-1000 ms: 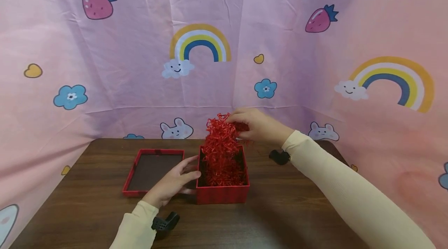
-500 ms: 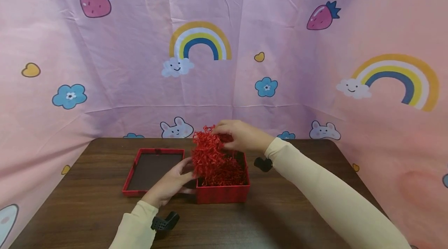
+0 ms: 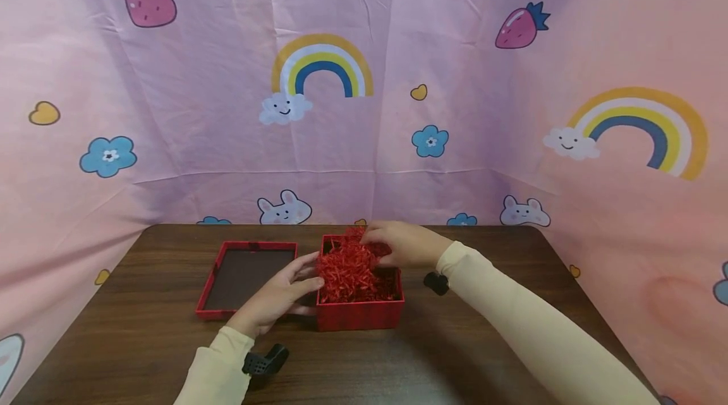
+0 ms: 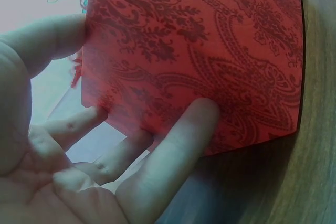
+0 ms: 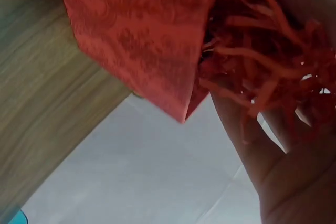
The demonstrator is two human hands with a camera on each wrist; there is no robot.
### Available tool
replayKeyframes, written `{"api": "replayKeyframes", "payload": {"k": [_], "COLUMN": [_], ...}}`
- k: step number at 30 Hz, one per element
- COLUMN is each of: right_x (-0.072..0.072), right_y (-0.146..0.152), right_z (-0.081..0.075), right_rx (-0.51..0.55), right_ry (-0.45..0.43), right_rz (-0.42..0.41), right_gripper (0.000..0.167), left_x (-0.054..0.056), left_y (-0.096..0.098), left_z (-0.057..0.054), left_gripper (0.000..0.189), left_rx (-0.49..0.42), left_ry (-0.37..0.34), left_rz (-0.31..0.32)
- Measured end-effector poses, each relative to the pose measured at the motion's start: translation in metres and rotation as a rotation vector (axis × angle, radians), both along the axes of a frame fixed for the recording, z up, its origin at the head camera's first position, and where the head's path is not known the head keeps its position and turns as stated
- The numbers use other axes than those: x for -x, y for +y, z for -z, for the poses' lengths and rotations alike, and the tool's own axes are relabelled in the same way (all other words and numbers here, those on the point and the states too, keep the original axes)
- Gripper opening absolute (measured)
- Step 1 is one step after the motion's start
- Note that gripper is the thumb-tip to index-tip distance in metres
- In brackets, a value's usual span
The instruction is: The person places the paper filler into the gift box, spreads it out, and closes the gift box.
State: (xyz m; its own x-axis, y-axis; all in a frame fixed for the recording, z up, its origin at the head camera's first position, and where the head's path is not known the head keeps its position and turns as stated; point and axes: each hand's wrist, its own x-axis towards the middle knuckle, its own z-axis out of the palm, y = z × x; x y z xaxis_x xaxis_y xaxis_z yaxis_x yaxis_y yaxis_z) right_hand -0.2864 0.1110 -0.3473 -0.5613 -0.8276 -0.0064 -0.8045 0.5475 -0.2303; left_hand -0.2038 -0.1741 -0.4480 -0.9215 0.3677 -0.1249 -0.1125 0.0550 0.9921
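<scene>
A red box (image 3: 359, 316) with a darker scroll pattern stands without its lid at the middle of the table. Red shredded paper (image 3: 345, 273) heaps up inside it and rises above the rim. My right hand (image 3: 406, 244) grips a clump of this paper over the box's right half; strands stick out between the fingers in the right wrist view. On the left, my left hand (image 3: 279, 294) rests against the box's outer wall. Its fingers lie fairly straight on the patterned side (image 4: 205, 61) in the left wrist view, with the thumb near the rim.
Left of the box a square red-rimmed lid (image 3: 250, 278) lies with its dark inside facing up. Both stand on a dark wooden table (image 3: 136, 342). Behind it hangs a printed cloth (image 3: 341, 146). A black device (image 3: 266, 361) is worn at the left wrist.
My right hand has come down and leftward, lowering the raised clump of shredded paper into the box and then shifting slightly right. My left hand has stayed at the box's left side.
</scene>
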Motion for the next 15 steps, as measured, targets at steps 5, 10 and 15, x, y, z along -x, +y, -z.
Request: {"api": "replayKeyframes", "payload": {"k": [5, 10, 15], "right_x": [0.002, -0.003, -0.011], "right_y": [0.001, -0.011, -0.019], "right_z": [0.003, 0.018, 0.033], "right_rx": [-0.026, -0.096, -0.199], "right_ry": [0.071, 0.049, -0.061], "right_rz": [0.008, -0.05, -0.057], "right_gripper": [0.039, 0.041, 0.045], "left_x": [-0.001, 0.0, 0.0], "left_y": [0.0, 0.0, -0.001], "left_z": [-0.001, 0.0, 0.001], "left_gripper": [0.076, 0.077, 0.077], "left_rx": [0.007, 0.002, -0.009], "left_ry": [-0.012, -0.01, -0.007], "left_rz": [-0.013, -0.011, -0.003]}}
